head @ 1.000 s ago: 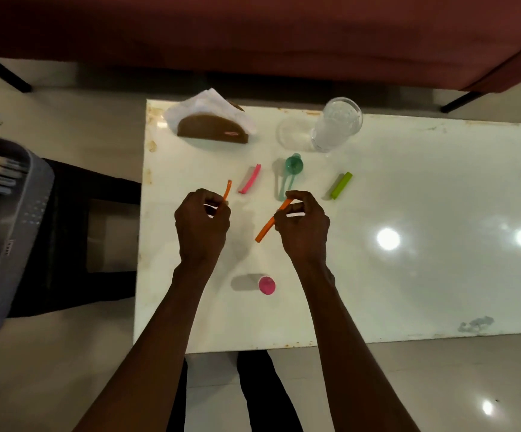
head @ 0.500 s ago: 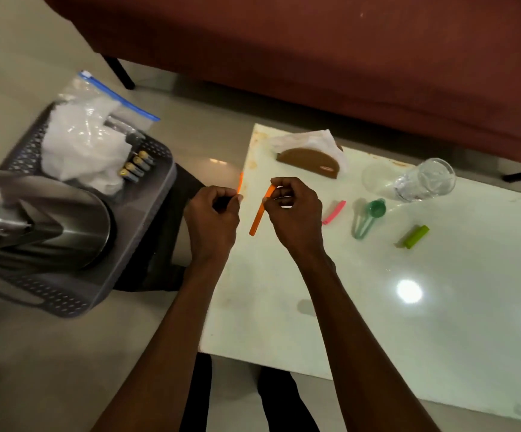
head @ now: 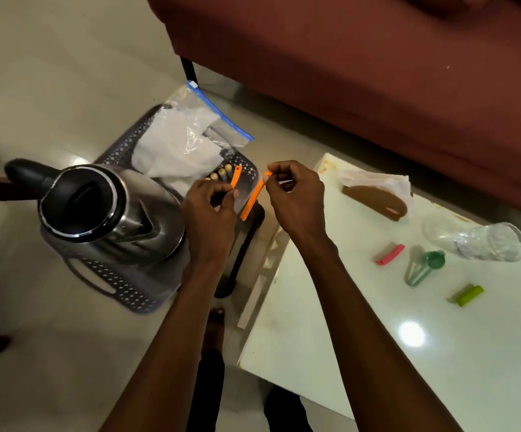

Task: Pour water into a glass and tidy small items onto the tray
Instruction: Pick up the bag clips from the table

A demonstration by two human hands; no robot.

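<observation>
Pinching one orange clip [head: 236,177], the left hand [head: 211,213] hangs over the tray [head: 119,277]. The right hand [head: 296,198] pinches another clip [head: 253,199] just beside it, near the kettle [head: 97,210].

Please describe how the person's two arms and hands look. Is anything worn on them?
Both forearms are bare up to the frame's bottom edge: no sleeves, watch, bracelets or gloves show. The left hand and right hand show no rings. Fingernails look short and unpainted.

Head view, steeply down, close
</observation>
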